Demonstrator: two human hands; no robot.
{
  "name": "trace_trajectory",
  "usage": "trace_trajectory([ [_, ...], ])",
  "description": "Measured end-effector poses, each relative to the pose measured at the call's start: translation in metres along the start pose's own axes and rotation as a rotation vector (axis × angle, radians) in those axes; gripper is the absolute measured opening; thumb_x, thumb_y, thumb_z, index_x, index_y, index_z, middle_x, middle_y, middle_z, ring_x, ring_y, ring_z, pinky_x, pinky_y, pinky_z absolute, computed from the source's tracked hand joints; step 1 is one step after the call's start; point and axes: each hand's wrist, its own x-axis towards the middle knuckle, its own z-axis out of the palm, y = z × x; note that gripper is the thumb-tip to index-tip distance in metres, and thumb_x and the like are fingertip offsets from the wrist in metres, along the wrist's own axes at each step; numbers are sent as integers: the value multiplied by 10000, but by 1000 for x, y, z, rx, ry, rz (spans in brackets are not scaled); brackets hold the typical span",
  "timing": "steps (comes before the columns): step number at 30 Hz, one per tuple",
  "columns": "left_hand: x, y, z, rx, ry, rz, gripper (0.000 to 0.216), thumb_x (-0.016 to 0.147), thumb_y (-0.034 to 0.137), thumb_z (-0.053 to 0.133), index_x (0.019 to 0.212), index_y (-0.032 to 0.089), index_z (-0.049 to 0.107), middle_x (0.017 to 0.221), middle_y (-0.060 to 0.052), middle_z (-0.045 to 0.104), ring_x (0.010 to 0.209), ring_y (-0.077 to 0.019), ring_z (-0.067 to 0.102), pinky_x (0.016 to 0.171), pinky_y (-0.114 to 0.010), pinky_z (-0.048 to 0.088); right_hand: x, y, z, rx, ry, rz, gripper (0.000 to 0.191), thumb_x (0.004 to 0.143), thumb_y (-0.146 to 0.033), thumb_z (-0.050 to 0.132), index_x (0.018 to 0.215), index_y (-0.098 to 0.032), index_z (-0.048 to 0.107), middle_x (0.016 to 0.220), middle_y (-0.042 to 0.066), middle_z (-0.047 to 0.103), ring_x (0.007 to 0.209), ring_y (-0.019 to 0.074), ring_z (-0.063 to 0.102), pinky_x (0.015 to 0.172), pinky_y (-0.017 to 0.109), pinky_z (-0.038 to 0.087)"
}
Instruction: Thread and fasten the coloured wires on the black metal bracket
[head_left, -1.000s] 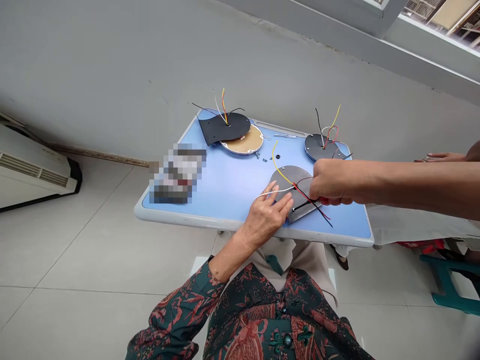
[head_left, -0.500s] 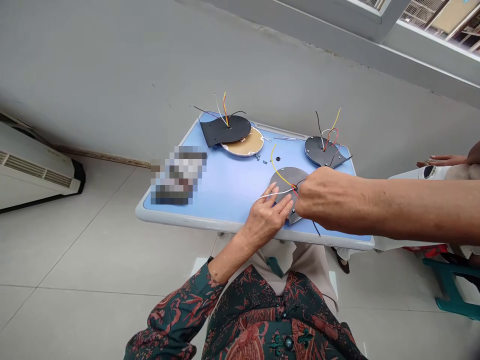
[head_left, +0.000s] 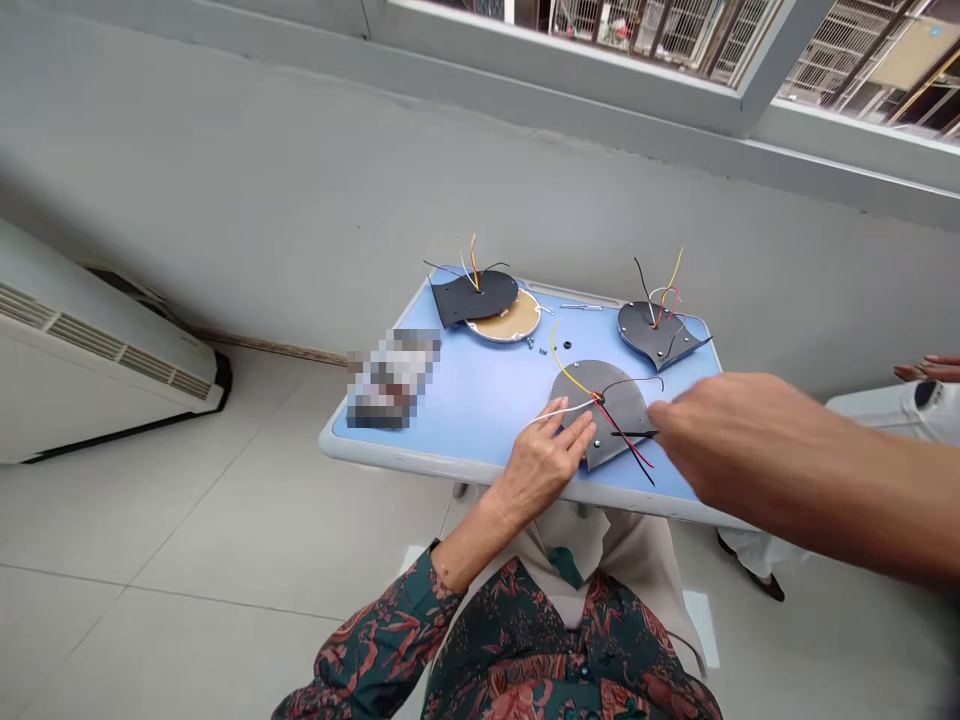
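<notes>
In the head view, a round grey plate (head_left: 613, 395) with a pointed corner lies near the table's front edge. Yellow, white, red and black wires come up through its middle, and small screws dot its surface. My left hand (head_left: 551, 450) rests on the plate's left side, fingers stretched out and flat, beside the white wire (head_left: 551, 415). Just right of the plate, my right hand (head_left: 694, 425) is closed around a thin black tool that looks like a screwdriver (head_left: 634, 433). Its tip points left over the plate; its handle is hidden in the fist.
A black plate (head_left: 461, 300) with wires overlaps a tan disc (head_left: 510, 325) at the back left. Another dark wired plate (head_left: 652, 335) sits back right. Between them are small screws, a black ring (head_left: 568, 345) and a metal rod (head_left: 581, 306). A person sits at the right.
My right hand has drawn back to the right from the plate's middle, uncovering the wires and the black tool. My left hand keeps its place on the plate. The camera view has tilted up.
</notes>
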Motion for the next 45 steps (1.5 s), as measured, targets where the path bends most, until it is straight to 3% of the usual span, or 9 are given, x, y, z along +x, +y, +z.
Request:
trace_trajectory([
  [2, -6, 4, -13, -90, 20, -17, 374, 945, 12, 459, 1265, 81, 639, 1334, -157, 690, 1340, -319, 589, 1073, -512, 564, -31, 12, -8, 4, 2, 53, 193, 827, -285, 608, 643, -227, 600, 479, 9, 533, 360, 92, 274, 436, 313, 147],
  [5, -13, -2, -35, -385, 154, -91, 383, 866, -38, 417, 1068, 123, 700, 1136, -101, 776, 1190, -220, 697, 977, -353, 618, -76, 37, 10, 366, 218, 255, 305, 924, -463, 524, 923, -240, 732, 656, 39, 667, 492, 140, 530, 477, 279, 350],
  [8, 3, -33, -46, -404, 117, -463, 324, 857, -25, 428, 838, 170, 686, 860, -22, 775, 811, -134, 753, 762, -252, 627, -109, 56, 60, 817, 204, 574, 448, 880, -625, 594, 1004, -217, 733, 660, 35, 629, 478, 116, 456, 424, 254, 322],
  [16, 92, -119, 23, -77, -151, -569, 105, 796, 108, 715, 866, 171, 761, 838, -88, 749, 905, -266, 680, 837, -396, 549, -135, 59, 149, 1444, 326, 861, 526, 746, -642, 762, 1008, -189, 720, 726, 19, 605, 463, 59, 356, 420, 235, 264],
  [21, 95, -119, 39, -38, -232, -592, 142, 807, 101, 690, 701, 178, 745, 737, -111, 704, 912, -292, 650, 807, -401, 514, -144, 62, 156, 1516, 323, 898, 502, 747, -621, 780, 1001, -192, 727, 709, 11, 596, 475, 57, 357, 435, 233, 248],
  [29, 92, -87, -3, -217, -144, -699, 132, 881, 241, 643, 859, 179, 757, 807, -49, 757, 750, -191, 671, 747, -330, 529, -133, 72, 144, 1541, 455, 850, 450, 787, -576, 771, 1009, -190, 704, 729, 18, 627, 461, 47, 351, 423, 228, 216],
  [33, 90, -51, -20, -771, -223, -831, 157, 801, 325, 732, 817, 169, 735, 769, -34, 753, 704, -169, 687, 648, -275, 533, -120, 77, 145, 1563, 469, 786, 431, 797, -567, 760, 993, -186, 710, 709, 7, 617, 440, 42, 345, 413, 228, 200],
  [36, 104, -48, -23, -827, -155, -853, 173, 757, 326, 777, 788, 161, 738, 767, -32, 748, 700, -149, 669, 645, -257, 520, -115, 78, 150, 1574, 477, 769, 406, 810, -537, 755, 1003, -183, 715, 712, 9, 621, 436, 45, 351, 409, 233, 205],
  [45, 146, -70, 38, -717, -383, -537, 94, 805, 161, 708, 823, 198, 792, 820, -18, 792, 770, -167, 716, 762, -301, 565, -111, 90, 150, 1565, 513, 835, 415, 809, -535, 766, 1022, -182, 716, 715, 20, 625, 446, 62, 360, 408, 241, 233],
])
